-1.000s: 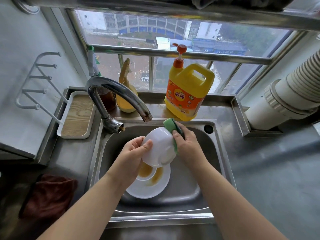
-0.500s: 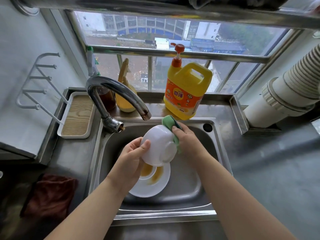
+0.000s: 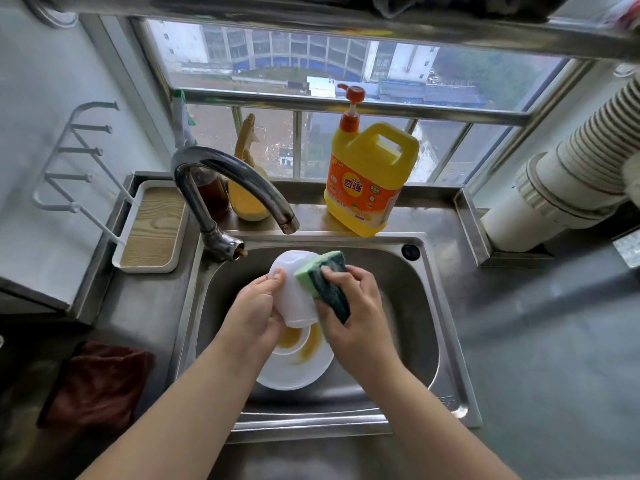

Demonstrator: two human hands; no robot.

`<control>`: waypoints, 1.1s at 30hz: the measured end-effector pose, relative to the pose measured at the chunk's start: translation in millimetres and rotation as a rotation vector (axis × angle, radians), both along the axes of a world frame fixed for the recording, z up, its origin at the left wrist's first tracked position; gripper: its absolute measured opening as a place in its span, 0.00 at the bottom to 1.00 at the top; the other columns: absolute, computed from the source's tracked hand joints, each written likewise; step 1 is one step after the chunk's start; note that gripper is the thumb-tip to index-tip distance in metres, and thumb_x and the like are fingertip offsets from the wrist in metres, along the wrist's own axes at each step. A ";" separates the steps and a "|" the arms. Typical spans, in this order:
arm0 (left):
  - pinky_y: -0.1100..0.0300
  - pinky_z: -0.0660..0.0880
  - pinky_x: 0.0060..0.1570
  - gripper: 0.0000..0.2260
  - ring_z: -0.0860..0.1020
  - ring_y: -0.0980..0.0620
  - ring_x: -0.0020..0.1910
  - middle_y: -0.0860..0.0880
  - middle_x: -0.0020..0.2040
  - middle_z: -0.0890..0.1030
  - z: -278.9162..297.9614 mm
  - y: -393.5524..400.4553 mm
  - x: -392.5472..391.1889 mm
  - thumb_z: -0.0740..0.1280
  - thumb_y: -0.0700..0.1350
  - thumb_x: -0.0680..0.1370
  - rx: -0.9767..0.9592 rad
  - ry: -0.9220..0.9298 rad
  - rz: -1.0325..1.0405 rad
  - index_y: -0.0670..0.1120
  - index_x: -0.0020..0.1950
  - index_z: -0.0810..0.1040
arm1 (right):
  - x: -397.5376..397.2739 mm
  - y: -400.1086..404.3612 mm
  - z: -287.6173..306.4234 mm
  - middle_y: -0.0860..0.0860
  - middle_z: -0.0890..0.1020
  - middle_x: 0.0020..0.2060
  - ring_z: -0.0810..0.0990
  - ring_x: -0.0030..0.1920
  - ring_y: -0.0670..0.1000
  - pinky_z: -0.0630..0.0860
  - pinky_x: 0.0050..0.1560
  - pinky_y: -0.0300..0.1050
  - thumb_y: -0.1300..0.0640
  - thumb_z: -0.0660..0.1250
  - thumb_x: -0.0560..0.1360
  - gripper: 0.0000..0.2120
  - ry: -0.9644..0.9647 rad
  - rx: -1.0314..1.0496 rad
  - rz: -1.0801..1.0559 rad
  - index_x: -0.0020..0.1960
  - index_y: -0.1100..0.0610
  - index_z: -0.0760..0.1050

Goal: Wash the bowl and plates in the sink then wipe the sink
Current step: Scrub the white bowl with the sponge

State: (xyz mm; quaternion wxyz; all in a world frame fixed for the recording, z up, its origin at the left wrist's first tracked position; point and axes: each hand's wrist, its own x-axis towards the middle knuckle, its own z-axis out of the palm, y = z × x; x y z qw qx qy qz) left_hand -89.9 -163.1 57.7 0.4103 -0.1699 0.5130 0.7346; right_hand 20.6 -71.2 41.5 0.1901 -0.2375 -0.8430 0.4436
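Now my left hand [image 3: 258,308] grips the white bowl [image 3: 294,292] above the sink [image 3: 408,306], while my right hand [image 3: 353,306] pinches the green sponge [image 3: 323,278] against it; stained plates [image 3: 294,365] lie below.

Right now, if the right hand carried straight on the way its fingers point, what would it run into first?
The right hand grips the sponge, fingers pointing up-left. The sponge already lies against the white bowl held by the left hand, so the bowl comes first; beyond it, probably the faucet, though depth is unclear.
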 end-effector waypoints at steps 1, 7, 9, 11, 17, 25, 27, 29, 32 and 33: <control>0.49 0.76 0.50 0.12 0.79 0.45 0.47 0.38 0.51 0.80 -0.5 -0.8 -1.2 0.58 0.43 0.82 -0.015 0.008 0.002 0.37 0.58 0.75 | 5.6 0.7 -2.8 0.43 0.67 0.59 0.69 0.60 0.48 0.70 0.61 0.44 0.52 0.67 0.71 0.18 -0.011 0.042 0.034 0.59 0.41 0.70; 0.41 0.72 0.58 0.08 0.78 0.46 0.46 0.42 0.48 0.79 2.7 -4.4 -1.4 0.59 0.42 0.82 -0.060 0.005 -0.027 0.41 0.49 0.76 | 24.0 28.0 -12.7 0.46 0.72 0.55 0.74 0.56 0.51 0.74 0.58 0.51 0.58 0.69 0.69 0.19 -0.057 0.086 0.007 0.57 0.44 0.73; 0.42 0.73 0.57 0.09 0.78 0.45 0.45 0.42 0.46 0.80 3.5 -2.7 3.5 0.59 0.42 0.81 -0.064 0.012 -0.056 0.40 0.48 0.77 | 15.5 38.2 -5.1 0.49 0.72 0.56 0.73 0.56 0.48 0.74 0.60 0.45 0.59 0.70 0.71 0.19 -0.064 0.008 -0.065 0.61 0.49 0.74; 0.45 0.75 0.52 0.10 0.78 0.46 0.43 0.41 0.45 0.80 3.5 0.2 8.9 0.58 0.41 0.82 -0.064 0.015 -0.065 0.40 0.47 0.77 | 2.5 37.8 5.9 0.50 0.72 0.59 0.72 0.58 0.47 0.72 0.59 0.36 0.57 0.70 0.73 0.20 -0.070 -0.040 -0.044 0.64 0.50 0.74; 0.47 0.76 0.50 0.14 0.78 0.41 0.49 0.33 0.57 0.78 -0.8 -1.9 0.5 0.56 0.42 0.82 -0.045 -0.081 -0.016 0.35 0.60 0.75 | 1.8 4.3 3.2 0.49 0.70 0.64 0.71 0.61 0.52 0.73 0.60 0.47 0.57 0.69 0.70 0.20 -0.003 0.132 0.206 0.60 0.44 0.73; 0.41 0.74 0.51 0.11 0.78 0.41 0.50 0.39 0.53 0.80 -8.1 -10.3 11.5 0.58 0.44 0.82 -0.060 -0.145 -0.003 0.39 0.56 0.76 | 18.7 31.3 -7.9 0.45 0.71 0.57 0.73 0.58 0.48 0.74 0.59 0.48 0.61 0.70 0.67 0.20 -0.052 0.054 0.136 0.56 0.46 0.72; 0.40 0.73 0.54 0.10 0.78 0.43 0.48 0.41 0.49 0.80 -6.2 -10.9 9.8 0.58 0.43 0.82 -0.039 -0.119 -0.007 0.40 0.53 0.76 | 13.3 37.7 -4.4 0.47 0.73 0.55 0.74 0.56 0.46 0.73 0.60 0.44 0.62 0.71 0.69 0.20 -0.085 -0.016 0.076 0.58 0.48 0.74; 0.41 0.74 0.54 0.10 0.78 0.43 0.47 0.40 0.49 0.80 -4.4 -9.9 8.1 0.58 0.43 0.82 -0.041 -0.071 -0.006 0.39 0.55 0.76 | 4.2 35.6 3.1 0.48 0.74 0.56 0.74 0.55 0.44 0.73 0.58 0.38 0.61 0.71 0.71 0.20 -0.101 -0.063 0.065 0.61 0.48 0.73; 0.49 0.79 0.44 0.10 0.80 0.46 0.41 0.40 0.45 0.80 -4.1 -7.1 8.8 0.58 0.41 0.82 -0.077 0.034 -0.031 0.39 0.50 0.77 | -9.9 24.1 13.4 0.47 0.72 0.60 0.72 0.58 0.44 0.70 0.58 0.33 0.57 0.70 0.73 0.21 -0.062 -0.073 0.087 0.65 0.48 0.72; 0.51 0.79 0.42 0.10 0.80 0.47 0.39 0.40 0.44 0.80 -3.8 -7.3 8.9 0.58 0.41 0.82 -0.078 0.045 -0.030 0.39 0.48 0.77 | -12.1 19.4 15.1 0.47 0.71 0.62 0.71 0.60 0.45 0.70 0.59 0.35 0.56 0.70 0.73 0.21 -0.053 -0.043 0.101 0.65 0.48 0.72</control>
